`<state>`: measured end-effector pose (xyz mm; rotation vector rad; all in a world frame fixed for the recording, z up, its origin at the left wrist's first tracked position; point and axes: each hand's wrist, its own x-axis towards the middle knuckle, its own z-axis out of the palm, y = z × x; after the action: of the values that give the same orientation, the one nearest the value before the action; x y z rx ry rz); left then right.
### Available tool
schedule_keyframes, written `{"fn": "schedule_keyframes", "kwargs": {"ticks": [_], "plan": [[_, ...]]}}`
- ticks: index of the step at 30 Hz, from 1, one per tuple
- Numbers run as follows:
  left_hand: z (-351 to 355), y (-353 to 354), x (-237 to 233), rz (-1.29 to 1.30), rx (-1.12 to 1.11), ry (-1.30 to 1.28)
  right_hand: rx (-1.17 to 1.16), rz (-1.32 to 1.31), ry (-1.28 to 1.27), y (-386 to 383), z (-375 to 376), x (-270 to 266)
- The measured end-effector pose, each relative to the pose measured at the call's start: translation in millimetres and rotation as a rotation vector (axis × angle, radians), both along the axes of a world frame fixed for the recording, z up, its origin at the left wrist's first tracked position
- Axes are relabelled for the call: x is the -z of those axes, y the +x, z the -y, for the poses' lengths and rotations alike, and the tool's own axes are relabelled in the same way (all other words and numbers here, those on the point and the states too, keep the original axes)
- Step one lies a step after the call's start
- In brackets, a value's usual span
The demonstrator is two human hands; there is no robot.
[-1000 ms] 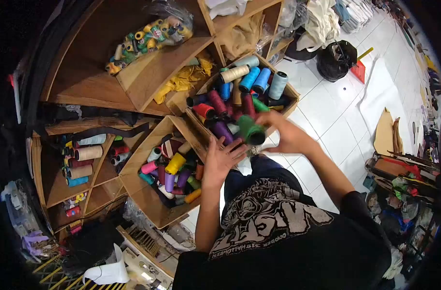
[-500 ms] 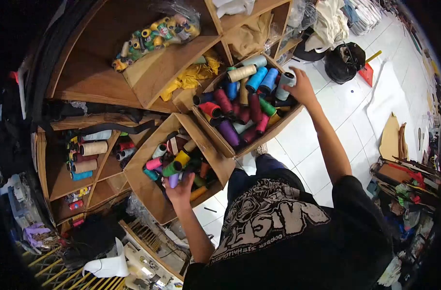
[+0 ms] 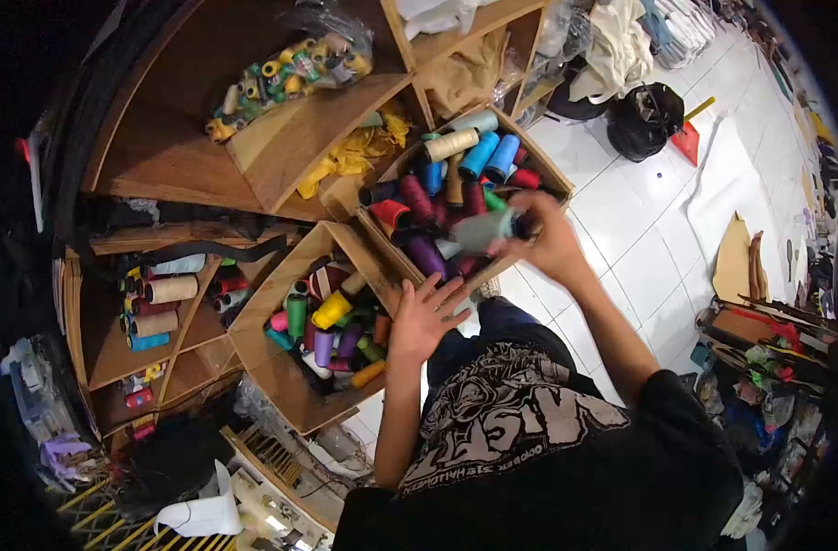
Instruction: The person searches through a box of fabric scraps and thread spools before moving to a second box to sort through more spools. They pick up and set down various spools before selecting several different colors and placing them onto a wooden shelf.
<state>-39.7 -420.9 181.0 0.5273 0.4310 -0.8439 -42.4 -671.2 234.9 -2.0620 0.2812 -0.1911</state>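
Observation:
My right hand grips a pale grey-green thread spool, blurred by motion, above the near side of the right wooden box. Under it lie thread spools in many colours, among them a purple spool and a maroon spool. My left hand holds nothing; its fingers are spread near the corner where the two boxes meet. Left of that hand is the second wooden box. Inside it a yellow spool, a green spool and a lilac spool stand out among others.
Wooden shelves hold a plastic bag of small spools, yellow cloth and more spools. A black bag and a red dustpan are on the tiled floor. Scraps and boards crowd the right side.
My right hand has carried the grey-green spool from the right box's far right side toward its near side. My left hand has left the lilac spool and moved right, its fingers spreading.

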Motion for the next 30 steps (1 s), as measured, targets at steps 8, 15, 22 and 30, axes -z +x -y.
{"fn": "schedule_keyframes", "kwargs": {"ticks": [8,15,22,30], "plan": [[-83.2,9.9,60.1,-0.107,-0.734,-0.084,0.113,-0.190,0.334,25.3,35.5,71.2],[-121.1,-9.7,33.9,-0.193,-0.880,0.128,0.476,-0.390,-0.028,124.1,62.8,198.1],[-71.3,1.5,33.2,-0.059,-0.694,0.138,0.375,-0.369,0.661,95.9,57.0,153.6],[9.8,16.1,27.6,0.011,-0.156,0.129,0.013,-0.455,0.794,-3.1,-2.6,36.9]]}}
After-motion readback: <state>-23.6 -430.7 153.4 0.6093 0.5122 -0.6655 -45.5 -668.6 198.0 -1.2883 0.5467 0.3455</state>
